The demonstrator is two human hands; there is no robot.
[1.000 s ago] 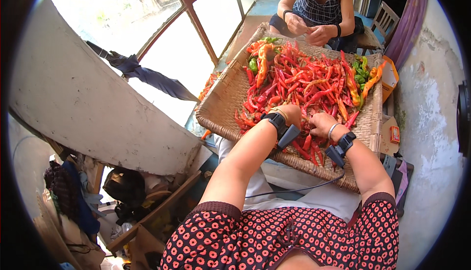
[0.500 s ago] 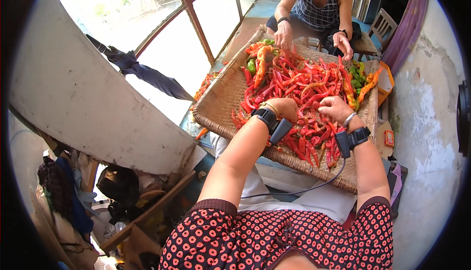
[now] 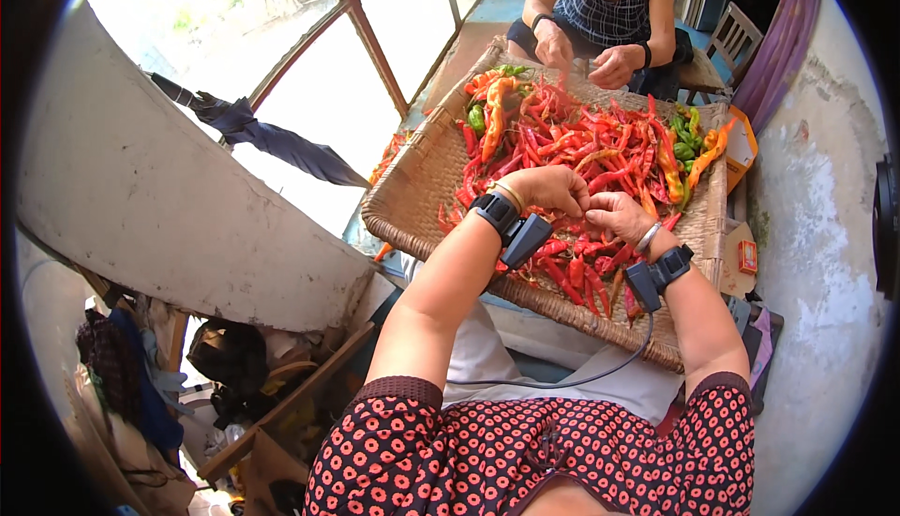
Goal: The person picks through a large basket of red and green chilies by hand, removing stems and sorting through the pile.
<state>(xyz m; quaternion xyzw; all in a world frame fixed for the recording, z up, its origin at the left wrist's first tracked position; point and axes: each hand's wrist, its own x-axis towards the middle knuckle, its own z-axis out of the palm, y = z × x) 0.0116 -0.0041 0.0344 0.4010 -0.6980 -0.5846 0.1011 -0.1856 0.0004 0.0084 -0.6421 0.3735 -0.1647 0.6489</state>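
A heap of red chili peppers fills much of a woven basket tray in front of me. Over the near half of the heap, my left hand and my right hand meet at the fingertips. The fingers of both are closed in a pinch. Whatever sits between them is too small and too covered to name. Orange peppers and a green pepper lie at the far left, with more green peppers at the far right.
A co-worker sits across the tray, both hands over its far edge. A folded dark umbrella leans by the window at left. An orange carton stands right of the tray, beside the wall. Clutter fills the lower left. A cable crosses my lap.
My hands have come together, the left moving right and up, the right shifting left. The co-worker's hands have also drawn closer together above the far edge.
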